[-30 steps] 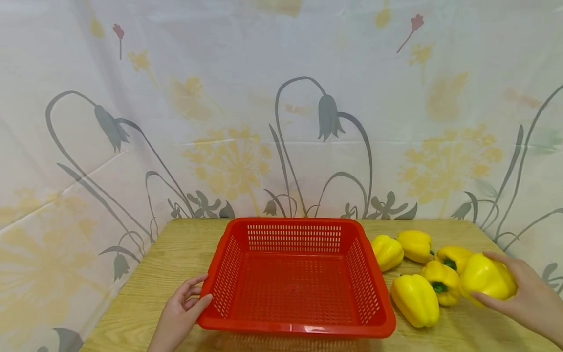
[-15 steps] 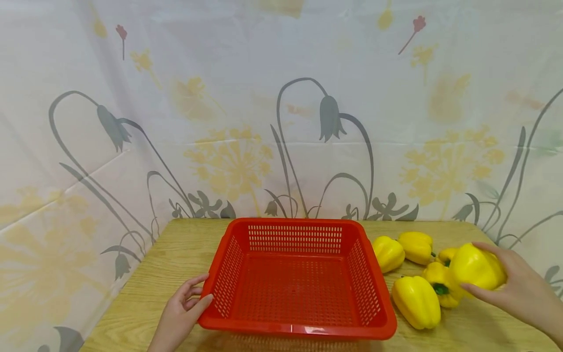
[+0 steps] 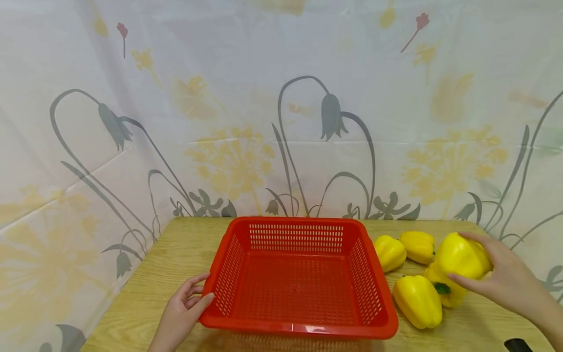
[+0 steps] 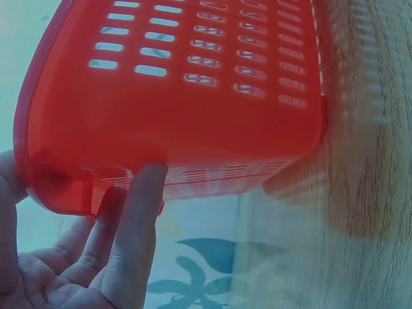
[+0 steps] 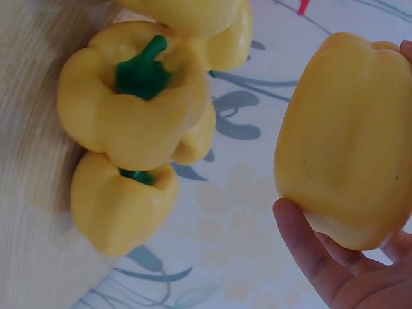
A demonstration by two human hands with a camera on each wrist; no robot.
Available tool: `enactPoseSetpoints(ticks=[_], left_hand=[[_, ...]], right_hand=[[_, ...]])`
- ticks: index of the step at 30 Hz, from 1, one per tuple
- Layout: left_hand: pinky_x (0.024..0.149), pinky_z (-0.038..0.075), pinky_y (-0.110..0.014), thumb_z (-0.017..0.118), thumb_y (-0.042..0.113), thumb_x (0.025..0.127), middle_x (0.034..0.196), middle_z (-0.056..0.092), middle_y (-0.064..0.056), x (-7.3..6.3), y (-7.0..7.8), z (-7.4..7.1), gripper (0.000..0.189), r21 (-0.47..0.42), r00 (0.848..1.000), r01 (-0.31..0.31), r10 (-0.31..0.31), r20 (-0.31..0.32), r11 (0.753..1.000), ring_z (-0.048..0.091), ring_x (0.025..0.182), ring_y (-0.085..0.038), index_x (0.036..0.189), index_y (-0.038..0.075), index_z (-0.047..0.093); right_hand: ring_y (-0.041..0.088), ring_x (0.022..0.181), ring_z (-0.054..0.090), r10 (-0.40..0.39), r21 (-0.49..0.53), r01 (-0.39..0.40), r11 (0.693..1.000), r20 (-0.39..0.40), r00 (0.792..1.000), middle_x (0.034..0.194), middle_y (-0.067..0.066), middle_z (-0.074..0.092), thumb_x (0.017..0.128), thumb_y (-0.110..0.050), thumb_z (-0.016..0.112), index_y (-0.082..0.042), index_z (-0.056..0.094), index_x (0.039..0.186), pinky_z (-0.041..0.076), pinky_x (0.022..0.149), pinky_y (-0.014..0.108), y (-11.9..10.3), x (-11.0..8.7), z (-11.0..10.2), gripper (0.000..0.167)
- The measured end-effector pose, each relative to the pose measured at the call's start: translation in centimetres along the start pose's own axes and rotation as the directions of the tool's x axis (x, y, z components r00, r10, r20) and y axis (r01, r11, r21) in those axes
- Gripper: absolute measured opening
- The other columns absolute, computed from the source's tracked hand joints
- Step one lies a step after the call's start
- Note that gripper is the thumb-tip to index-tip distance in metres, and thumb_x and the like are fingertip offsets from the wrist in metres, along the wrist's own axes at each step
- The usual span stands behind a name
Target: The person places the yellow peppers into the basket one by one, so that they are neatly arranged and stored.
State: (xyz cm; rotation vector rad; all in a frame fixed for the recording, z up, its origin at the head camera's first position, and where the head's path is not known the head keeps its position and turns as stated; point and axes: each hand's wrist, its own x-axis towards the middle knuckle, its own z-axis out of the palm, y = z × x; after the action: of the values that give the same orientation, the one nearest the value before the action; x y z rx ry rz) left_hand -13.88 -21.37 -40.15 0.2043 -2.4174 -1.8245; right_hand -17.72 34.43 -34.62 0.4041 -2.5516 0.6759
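Note:
A red plastic basket (image 3: pixel 292 329) with slotted walls sits at the middle of the table. My left hand (image 3: pixel 182 309) grips its left rim, thumb over the edge and fingers on the outside; the left wrist view shows the basket's wall (image 4: pixel 161 116) close up. Off to the right, my right hand (image 3: pixel 506 274) holds a yellow bell pepper (image 3: pixel 463 256) between thumb and fingers. In the right wrist view that pepper (image 5: pixel 347 138) is apart from the others. Beneath it in the head view, a bell pepper with a green stem (image 3: pixel 455 296) is partly hidden.
More yellow bell peppers lie right of the basket: one near the front (image 3: pixel 418 301), one against its right side (image 3: pixel 389 253), one farther back (image 3: pixel 418 247). A patterned cloth (image 3: pixel 237 98) hangs behind the wooden table (image 3: pixel 132 303). A dark object (image 3: pixel 517 345) shows at the bottom right.
My right hand has carried its pepper leftward and upward, covering more of the peppers behind it. The left hand and the basket stay in place. The dark object has appeared at bottom right.

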Motion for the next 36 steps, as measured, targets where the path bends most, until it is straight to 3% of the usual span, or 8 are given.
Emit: enactPoseSetpoints(ticks=[4, 12, 21, 28, 36], left_hand=[[0.067, 0.051, -0.025, 0.068, 0.013, 0.086, 0.097, 0.059, -0.009, 0.1, 0.0, 0.0, 0.049, 0.016, 1.000, 0.000, 0.000, 0.003, 1.000, 0.062, 0.082, -0.017, 0.131, 0.005, 0.049], [0.067, 0.051, -0.025, 0.068, 0.011, 0.086, 0.095, 0.059, -0.009, 0.0, 0.1, 0.0, 0.048, -0.004, 1.000, -0.008, 0.008, -0.001, 1.000, 0.063, 0.083, -0.017, 0.130, 0.004, 0.050], [0.067, 0.051, -0.025, 0.068, 0.011, 0.086, 0.095, 0.059, -0.009, -0.2, 0.2, 0.0, 0.048, 0.003, 1.000, -0.007, 0.007, -0.001, 1.000, 0.063, 0.081, -0.017, 0.130, 0.004, 0.050], [0.065, 0.051, -0.026, 0.068, 0.010, 0.086, 0.094, 0.059, -0.009, -0.2, 0.4, 0.1, 0.048, -0.008, 1.000, -0.002, 0.002, -0.003, 1.000, 0.063, 0.080, -0.017, 0.130, 0.004, 0.051], [0.065, 0.051, -0.026, 0.068, 0.010, 0.085, 0.094, 0.058, -0.009, -0.3, 0.5, 0.1, 0.048, -0.018, 1.000, 0.004, -0.004, -0.005, 1.000, 0.062, 0.079, -0.017, 0.130, 0.004, 0.051]], right_hand=[[0.052, 0.090, 0.045, -0.020, 0.005, 0.020, 1.000, -0.002, 1.000, 0.118, 0.036, 0.041, 0.057, -0.018, 0.089, 0.004, 0.042, 0.130, 0.045, 0.051, 0.059, -0.6, 0.6, -0.1, 0.090], [0.050, 0.093, 0.045, -0.029, 0.003, 0.029, 1.000, 0.022, 0.999, 0.122, 0.033, 0.040, 0.060, -0.021, 0.088, 0.002, 0.041, 0.132, 0.046, 0.052, 0.058, -1.8, 1.5, -0.1, 0.089], [0.046, 0.091, 0.047, -0.035, 0.013, 0.034, 0.999, 0.057, 0.998, 0.120, 0.031, 0.041, 0.064, -0.024, 0.087, 0.001, 0.040, 0.134, 0.047, 0.052, 0.046, -3.1, 2.5, 0.0, 0.087], [0.034, 0.086, 0.052, -0.174, -0.030, 0.173, 0.984, -0.008, 0.985, 0.111, 0.023, 0.052, 0.058, -0.023, 0.089, 0.000, 0.048, 0.128, 0.045, 0.052, 0.028, -4.3, 3.6, 0.5, 0.084], [0.038, 0.088, 0.053, -0.167, 0.029, 0.166, 0.986, 0.030, 0.986, 0.116, 0.024, 0.049, 0.061, -0.022, 0.088, -0.003, 0.045, 0.131, 0.047, 0.055, 0.030, -5.4, 4.3, 1.3, 0.084]])
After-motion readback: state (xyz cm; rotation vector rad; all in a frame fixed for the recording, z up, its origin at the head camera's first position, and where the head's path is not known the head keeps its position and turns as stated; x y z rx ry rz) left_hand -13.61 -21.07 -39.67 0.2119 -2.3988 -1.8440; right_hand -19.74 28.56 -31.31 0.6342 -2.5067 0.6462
